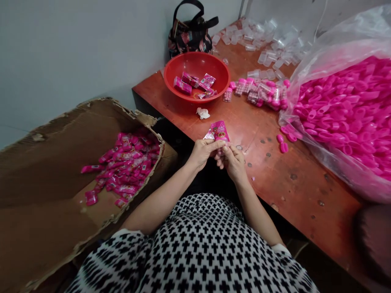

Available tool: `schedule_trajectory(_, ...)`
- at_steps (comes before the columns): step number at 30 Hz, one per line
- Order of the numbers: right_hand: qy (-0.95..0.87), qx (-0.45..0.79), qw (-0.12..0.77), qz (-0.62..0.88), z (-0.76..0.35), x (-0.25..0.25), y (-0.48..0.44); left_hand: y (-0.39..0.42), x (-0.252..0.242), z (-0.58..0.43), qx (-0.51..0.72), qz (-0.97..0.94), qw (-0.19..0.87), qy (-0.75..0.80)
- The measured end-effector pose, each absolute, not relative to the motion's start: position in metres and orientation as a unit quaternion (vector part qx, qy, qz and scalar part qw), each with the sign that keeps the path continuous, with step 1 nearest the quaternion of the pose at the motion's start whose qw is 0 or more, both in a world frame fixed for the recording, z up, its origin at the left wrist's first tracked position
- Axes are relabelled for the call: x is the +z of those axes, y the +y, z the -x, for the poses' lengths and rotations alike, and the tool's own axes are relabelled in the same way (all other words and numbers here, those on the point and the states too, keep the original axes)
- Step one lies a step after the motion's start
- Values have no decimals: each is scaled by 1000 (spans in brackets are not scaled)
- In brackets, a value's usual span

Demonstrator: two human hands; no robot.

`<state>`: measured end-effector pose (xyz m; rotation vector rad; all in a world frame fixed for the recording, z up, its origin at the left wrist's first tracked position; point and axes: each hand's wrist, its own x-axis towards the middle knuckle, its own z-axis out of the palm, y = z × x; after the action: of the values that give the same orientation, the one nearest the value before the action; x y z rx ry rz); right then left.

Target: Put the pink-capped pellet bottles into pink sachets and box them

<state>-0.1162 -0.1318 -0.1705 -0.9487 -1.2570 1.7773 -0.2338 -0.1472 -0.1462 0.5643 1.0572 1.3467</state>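
A small pink printed packet is held upright between both hands, just over the table's near edge. My left hand pinches its lower left side between thumb and fingers. The fingers of my right hand are closed at its lower right corner, thumb on top. Behind the packet's left side shows a silvery piece of wrapper. What lies under the fingertips is hidden. Beyond the hands stands a red bowl with several pink packets in it. A crumpled white tissue lies between bowl and hands.
At the left is an open cardboard box with a heap of pink packets. On the reddish table lie pink-capped candy jars, clear plastic cups and a large bag of pink spoon-like pieces. A black-handled bag stands behind the bowl.
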Motion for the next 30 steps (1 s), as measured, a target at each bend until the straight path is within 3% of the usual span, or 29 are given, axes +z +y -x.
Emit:
schedule_trajectory(15,-436,733,390,346,130,-167,-128,-177,-148,236,654,-136,606,432)
schedule_trajectory(22,-487,726,338,349,128,-162,-127,-202,-136,290,799,-31,368,474)
schedule_trajectory(30,-497,685,348,403,111,-170,-119,-130,-179,266,617,-346,330,626)
